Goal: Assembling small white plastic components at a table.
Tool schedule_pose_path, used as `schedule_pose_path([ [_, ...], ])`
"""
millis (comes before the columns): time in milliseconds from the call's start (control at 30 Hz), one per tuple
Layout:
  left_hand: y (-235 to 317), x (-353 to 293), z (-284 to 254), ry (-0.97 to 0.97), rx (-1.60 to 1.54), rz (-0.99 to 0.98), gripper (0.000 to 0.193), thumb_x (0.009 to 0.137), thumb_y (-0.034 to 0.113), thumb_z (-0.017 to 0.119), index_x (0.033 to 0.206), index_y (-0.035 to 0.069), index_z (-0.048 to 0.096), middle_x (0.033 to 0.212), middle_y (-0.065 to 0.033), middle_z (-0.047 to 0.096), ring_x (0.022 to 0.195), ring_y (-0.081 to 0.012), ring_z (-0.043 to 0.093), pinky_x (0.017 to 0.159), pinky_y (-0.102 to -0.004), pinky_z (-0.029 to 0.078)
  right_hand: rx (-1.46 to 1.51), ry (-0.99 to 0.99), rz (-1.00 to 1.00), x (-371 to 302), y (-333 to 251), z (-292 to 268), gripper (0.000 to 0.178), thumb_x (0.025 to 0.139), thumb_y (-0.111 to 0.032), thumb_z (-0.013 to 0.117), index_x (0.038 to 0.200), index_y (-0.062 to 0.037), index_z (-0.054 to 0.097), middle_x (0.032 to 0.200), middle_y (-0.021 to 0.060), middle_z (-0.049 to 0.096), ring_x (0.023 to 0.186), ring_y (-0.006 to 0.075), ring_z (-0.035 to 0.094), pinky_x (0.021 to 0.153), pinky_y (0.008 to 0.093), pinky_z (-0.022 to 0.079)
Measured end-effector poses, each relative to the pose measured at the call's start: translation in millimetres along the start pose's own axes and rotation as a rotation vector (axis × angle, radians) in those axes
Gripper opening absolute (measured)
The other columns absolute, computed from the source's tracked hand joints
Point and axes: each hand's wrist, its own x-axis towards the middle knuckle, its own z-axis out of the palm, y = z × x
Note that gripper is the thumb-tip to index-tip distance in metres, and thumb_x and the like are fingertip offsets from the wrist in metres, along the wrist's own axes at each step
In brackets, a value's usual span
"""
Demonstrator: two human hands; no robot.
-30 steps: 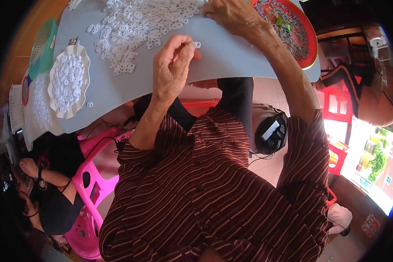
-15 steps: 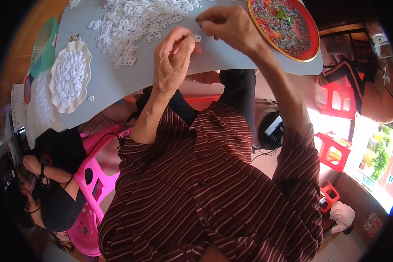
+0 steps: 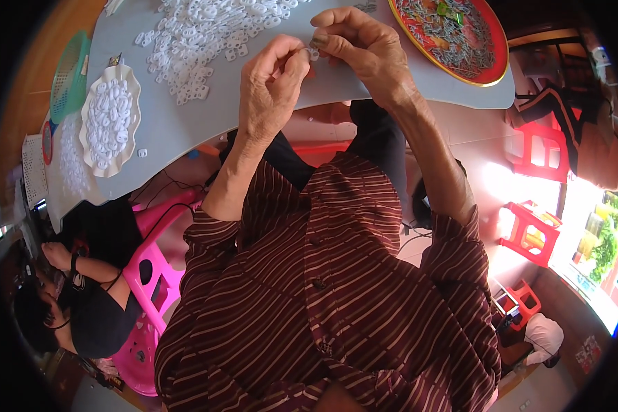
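My left hand (image 3: 273, 77) is closed, with thumb and forefinger pinching a small white plastic piece (image 3: 314, 54) over the table's near edge. Close against that piece come the thumb and fingertips of my right hand (image 3: 372, 55), also in a pinch. Whatever the right fingertips hold is too small to make out. Beyond my left hand spreads a large pile of white plastic pieces (image 3: 199, 42). Right of my right hand stands a round red tray (image 3: 497, 53) with a gold rim, strewn with small grey metal parts (image 3: 453, 48).
At the table's left are a scalloped white dish (image 3: 136, 103) of white pieces, a green basket (image 3: 67, 79) and one loose piece (image 3: 142, 152). Another person (image 3: 96, 309) sits at lower left by a pink chair (image 3: 151, 275). Red stools (image 3: 532, 230) stand at right.
My right hand has come left and down from beside the tray, and its fingertips now meet the white piece. My left hand keeps its pinch, nearly in place.
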Motion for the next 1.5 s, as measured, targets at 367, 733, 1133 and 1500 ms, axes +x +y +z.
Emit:
schedule_pose_path([
  [367,-3,-1,0,0.034,-0.067,0.026,0.009,0.09,0.009,0.056,0.09,0.001,0.058,0.072,-0.0013,0.059,0.065,-0.0055,0.053,0.056,-0.0201,0.042,-0.014,-0.015,-0.056,-4,-4,4,0.021,0.085,-0.005,0.064,0.105,-0.0003,0.059,0.087,0.0045,0.065,0.082,0.0101,0.061,0.078,0.0242,0.051],
  [733,-3,1,-4,-0.006,-0.208,-0.044,0.014,0.091,0.013,0.056,0.094,0.0,0.06,0.073,-0.0031,0.062,0.069,-0.0067,0.056,0.062,-0.0202,0.045,-0.096,0.061,-0.125,-5,3,8,0.016,0.086,-0.01,0.065,0.098,0.0009,0.065,0.081,0.0044,0.066,0.076,0.0085,0.06,0.073,0.023,0.051],
  [1133,-11,1,-2,-0.025,-0.288,-0.046,0.012,0.09,0.012,0.058,0.094,0.001,0.059,0.079,-0.0009,0.062,0.074,-0.0059,0.056,0.069,-0.0201,0.046,-0.325,0.125,-0.127,-5,-7,15,0.021,0.087,-0.019,0.065,0.084,0.0013,0.065,0.067,0.0034,0.066,0.061,0.0051,0.057,0.055,0.0209,0.045],
  [1500,-17,-2,-3,-0.004,-0.375,-0.064,0.009,0.089,0.01,0.059,0.092,0.001,0.06,0.079,-0.0008,0.061,0.074,-0.0066,0.057,0.068,-0.0203,0.046,-0.152,0.06,-0.054,-2,-9,9,0.026,0.089,-0.025,0.064,0.084,0.0007,0.065,0.065,0.0002,0.06,0.059,0.0043,0.05,0.054,0.0211,0.042],
])
